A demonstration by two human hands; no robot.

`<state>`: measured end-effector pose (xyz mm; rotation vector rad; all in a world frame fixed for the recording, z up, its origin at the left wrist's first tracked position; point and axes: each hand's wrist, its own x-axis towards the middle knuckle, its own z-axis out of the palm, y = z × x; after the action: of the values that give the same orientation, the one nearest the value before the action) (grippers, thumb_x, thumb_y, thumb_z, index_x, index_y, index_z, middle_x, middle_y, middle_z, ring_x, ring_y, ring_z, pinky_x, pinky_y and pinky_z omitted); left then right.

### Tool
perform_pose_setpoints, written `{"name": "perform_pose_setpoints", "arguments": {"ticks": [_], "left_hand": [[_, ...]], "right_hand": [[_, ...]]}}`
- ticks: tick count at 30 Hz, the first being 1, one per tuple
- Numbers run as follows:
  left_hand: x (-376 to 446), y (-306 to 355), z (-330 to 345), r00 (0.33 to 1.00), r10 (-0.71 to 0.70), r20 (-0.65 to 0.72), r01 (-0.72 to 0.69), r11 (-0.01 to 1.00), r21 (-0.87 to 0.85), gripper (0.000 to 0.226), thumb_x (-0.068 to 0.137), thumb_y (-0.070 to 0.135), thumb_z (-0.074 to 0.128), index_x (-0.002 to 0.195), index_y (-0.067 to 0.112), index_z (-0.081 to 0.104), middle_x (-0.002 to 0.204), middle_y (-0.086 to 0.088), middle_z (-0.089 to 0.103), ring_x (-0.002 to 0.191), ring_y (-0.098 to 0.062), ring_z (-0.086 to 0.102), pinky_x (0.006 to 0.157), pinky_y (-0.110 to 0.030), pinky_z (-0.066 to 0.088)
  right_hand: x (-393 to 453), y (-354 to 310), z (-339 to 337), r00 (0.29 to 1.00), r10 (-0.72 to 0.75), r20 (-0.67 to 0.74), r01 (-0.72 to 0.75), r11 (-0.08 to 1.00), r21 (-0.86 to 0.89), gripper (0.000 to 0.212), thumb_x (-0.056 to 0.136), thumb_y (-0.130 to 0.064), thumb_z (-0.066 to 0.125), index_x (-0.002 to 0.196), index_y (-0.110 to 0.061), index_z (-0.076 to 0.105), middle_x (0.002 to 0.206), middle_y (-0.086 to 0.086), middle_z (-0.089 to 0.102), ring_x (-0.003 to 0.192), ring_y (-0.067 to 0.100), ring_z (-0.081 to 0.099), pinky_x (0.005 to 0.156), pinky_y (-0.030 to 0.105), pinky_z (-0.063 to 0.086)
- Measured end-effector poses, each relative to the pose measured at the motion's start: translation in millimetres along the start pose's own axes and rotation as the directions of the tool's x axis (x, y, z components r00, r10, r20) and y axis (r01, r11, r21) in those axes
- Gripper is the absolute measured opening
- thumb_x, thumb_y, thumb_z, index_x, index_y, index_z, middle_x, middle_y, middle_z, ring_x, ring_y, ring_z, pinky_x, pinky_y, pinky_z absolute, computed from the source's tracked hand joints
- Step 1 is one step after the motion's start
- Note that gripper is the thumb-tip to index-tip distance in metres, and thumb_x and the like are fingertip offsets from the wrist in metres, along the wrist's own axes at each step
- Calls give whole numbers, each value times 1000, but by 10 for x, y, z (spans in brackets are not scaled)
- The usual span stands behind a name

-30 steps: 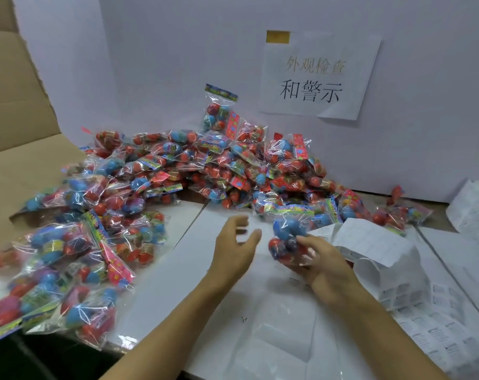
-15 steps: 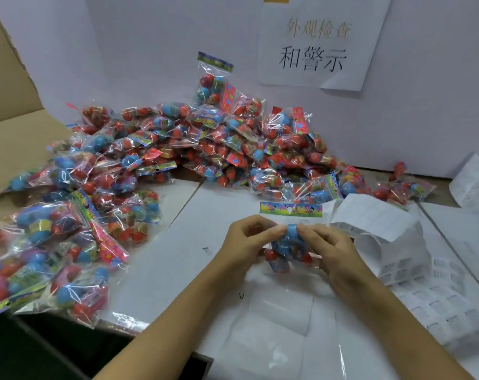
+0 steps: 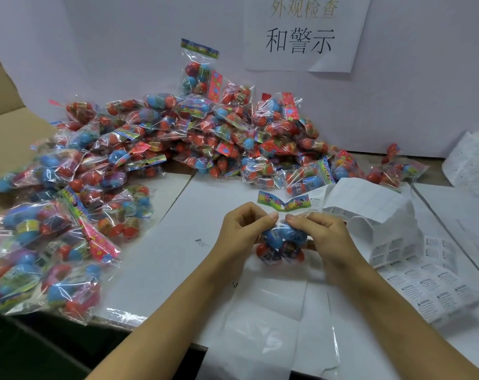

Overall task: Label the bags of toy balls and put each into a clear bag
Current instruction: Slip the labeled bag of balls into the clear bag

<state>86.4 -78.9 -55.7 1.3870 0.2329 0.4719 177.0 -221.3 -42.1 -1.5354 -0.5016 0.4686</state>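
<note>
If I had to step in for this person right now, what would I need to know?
Left hand and right hand both pinch one bag of toy balls just below its printed header, over the flat clear bags at the table's near edge.
The label sheets lie to the right; the pile of toy bags waits behind and to the left.
Whether this bag already has its label is unclear.
Left: bag this one, then work through the pile.

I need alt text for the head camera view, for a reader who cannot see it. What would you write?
Two bare hands, the left hand and right hand, pinch one small bag of toy balls over white paper. A big pile of similar bags lies behind and to the left; label sheets lie on the right, flat clear bags nearest the camera.
</note>
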Motion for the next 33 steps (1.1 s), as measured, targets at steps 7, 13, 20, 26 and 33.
{"name": "perform_pose_setpoints", "arguments": {"ticks": [7, 13, 20, 26, 33], "left_hand": [[-37, 48, -3, 991, -112, 77, 110, 994, 26, 18, 94, 28, 72, 84, 14, 80, 90, -12, 76, 89, -28, 74, 72, -34, 60], [26, 70, 18, 982, -189, -27, 187, 979, -81, 33, 96, 21, 65, 64, 20, 71, 75, -4, 67, 78, -19, 65, 62, -25, 54], [7, 40, 47, 986, -164, 16, 164, 980, -110, 19, 93, 32, 71, 87, 18, 82, 95, -9, 77, 96, -26, 75, 76, -39, 63], [-11, 70, -12, 982, -159, 100, 170, 979, -112, 26, 86, 39, 76, 101, 17, 80, 104, -11, 77, 96, -27, 76, 69, -39, 62], [2, 76, -59, 992, -112, 53, 120, 980, -161, 21, 87, 28, 80, 103, 15, 80, 103, -14, 77, 90, -34, 76, 71, -40, 62]], "right_hand": [[-19, -8, -43, 998, -40, -41, 38, 999, -34, 17, 88, -27, 73, 80, -13, 81, 84, 9, 77, 86, 27, 74, 69, 35, 62], [-46, -45, 79, 996, -86, -23, 86, 996, 2, 28, 84, -41, 69, 78, -16, 81, 79, 7, 77, 74, 19, 74, 64, 29, 61], [-34, -25, 49, 995, -82, -61, 86, 994, 61, 32, 80, -40, 72, 76, -9, 80, 82, 13, 77, 79, 26, 76, 67, 32, 63], [7, -23, 0, 995, 3, -102, 14, 987, 162, 36, 68, -51, 75, 74, -16, 81, 80, 7, 77, 73, 15, 74, 59, 22, 57], [43, 6, -65, 999, -42, 4, 40, 979, 198, 42, 65, -53, 78, 94, -22, 80, 101, 6, 77, 95, 22, 75, 69, 29, 60]]}}
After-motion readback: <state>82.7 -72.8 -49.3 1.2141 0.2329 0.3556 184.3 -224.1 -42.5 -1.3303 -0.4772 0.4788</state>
